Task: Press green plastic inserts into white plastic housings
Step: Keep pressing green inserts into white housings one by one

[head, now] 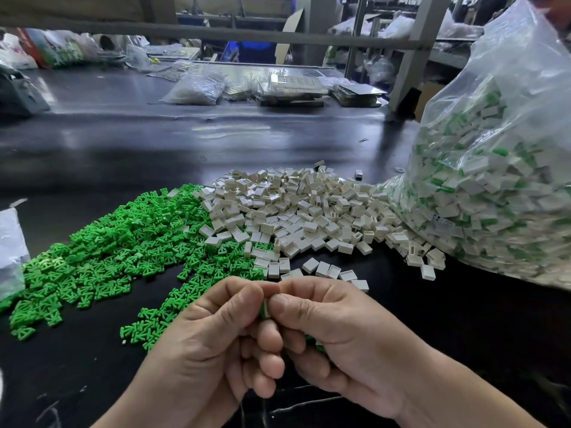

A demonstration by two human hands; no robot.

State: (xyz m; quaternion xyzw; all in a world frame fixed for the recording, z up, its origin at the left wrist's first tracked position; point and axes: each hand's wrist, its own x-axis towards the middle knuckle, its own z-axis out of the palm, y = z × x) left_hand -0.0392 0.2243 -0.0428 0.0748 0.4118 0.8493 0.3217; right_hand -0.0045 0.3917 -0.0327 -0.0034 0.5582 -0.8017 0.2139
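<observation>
Green against white: the insert [263, 306] and housing [268, 310] stand upright, pinched between your thumbs; your left hand [216, 344] and right hand [336, 335] press together around them, just above the table [463, 319].

The inserts [102, 251] lie left of the housings [309, 217], the bag [494, 180] rightmost.

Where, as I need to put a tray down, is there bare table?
Bare: the wide dark table between the white housings and the far bags; also the strip right of the right hand, below the big bag. Crowded: green inserts front-left, housings centre.
</observation>
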